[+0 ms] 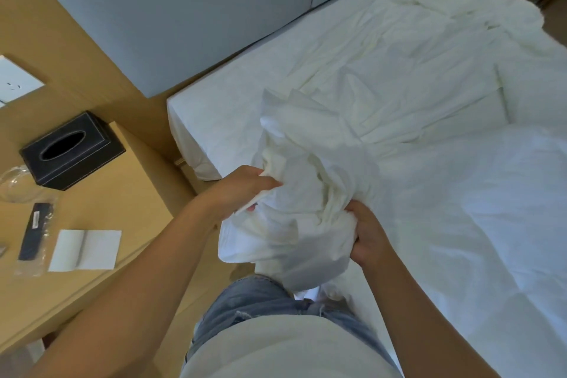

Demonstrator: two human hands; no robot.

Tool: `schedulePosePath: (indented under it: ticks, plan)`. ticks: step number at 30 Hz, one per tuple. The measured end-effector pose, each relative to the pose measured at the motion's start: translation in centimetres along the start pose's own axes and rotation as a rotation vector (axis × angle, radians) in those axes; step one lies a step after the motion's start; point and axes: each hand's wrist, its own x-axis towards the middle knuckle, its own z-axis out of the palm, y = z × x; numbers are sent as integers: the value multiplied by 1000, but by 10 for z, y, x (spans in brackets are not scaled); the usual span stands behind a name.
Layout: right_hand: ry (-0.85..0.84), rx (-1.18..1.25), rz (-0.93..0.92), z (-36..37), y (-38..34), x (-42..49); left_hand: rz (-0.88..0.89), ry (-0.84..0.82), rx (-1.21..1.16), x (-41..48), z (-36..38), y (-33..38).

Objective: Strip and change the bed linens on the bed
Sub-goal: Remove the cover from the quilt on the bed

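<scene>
- Bed [233, 86]: white-covered mattress. Its near corner shows bare and smooth; the rest is covered with loose linen.
- Headboard [184, 9]: pale grey padded panels, standing along the head edge of the bed.
- Bundle of white linen [288, 224]: bunched and creased, held up over the near side edge of the bed, close to the person's waist. A stitched hem shows on its lower left fold.
- Left grip [242, 190]: clenched on the upper left of the bundle, with fabric folded between thumb and fingers, just off the bed's side edge.
- Right grip [368, 233]: fingers curled into the right side of the bundle and holding a fistful, over the bed's near edge.
- Cream sheet [399, 64]: crumpled and spread across the middle of the bed. It runs from the bundle towards the far side.
- White duvet [506, 209]: heaped on the foot half of the bed, beside the cream sheet.
- Desk [129, 193]: light wood, beside the head corner of the bed.
- Tissue box [72, 152]: black with an oval slot, on the desk end nearer the bed's head.
- Clear glass dish [15, 184]: on the desk beside the tissue box, on the side away from the bed; partly cut off by the frame.
- Dark remote in a clear bag [35, 230]: flat on the desk, further from the bed than the white card.
- White card [84, 250]: folded, flat on the desk.
- Wall socket plate [15, 80]: white, on the wood wall panel beyond the desk from the bed.
- Jeans [260, 301]: blue denim, against the bed's side edge.
</scene>
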Motion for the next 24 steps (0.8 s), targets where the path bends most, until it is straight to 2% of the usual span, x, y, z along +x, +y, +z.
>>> schedulePosePath:
  ticks: [4, 7, 10, 13, 15, 17, 21, 24]
  plan:
    - [-229, 155, 30, 10, -7, -2, -75, -25, 99, -1, 7, 2]
    - [-244, 63, 104, 19, -9, -1, -133, -74, 229, -2, 6, 6]
    - [-268, -76, 160, 19, -10, -1, -218, -97, 488, -2, 6, 7]
    - [-304, -160, 158, 21, -5, 4, -220, -12, 771, 5, 15, 3]
    - [-316, -104, 140, 26, 2, 7, -137, 77, 835, 15, 26, -2]
    - [-354, -22, 100, 31, 5, 9, -92, 185, 703, 23, 34, -8]
    - [-473, 95, 58, 35, 2, 8, -35, 345, 128, 20, 39, -22]
    - [-495, 101, 88, 37, 2, 10, -28, 386, -82, 13, 39, -22]
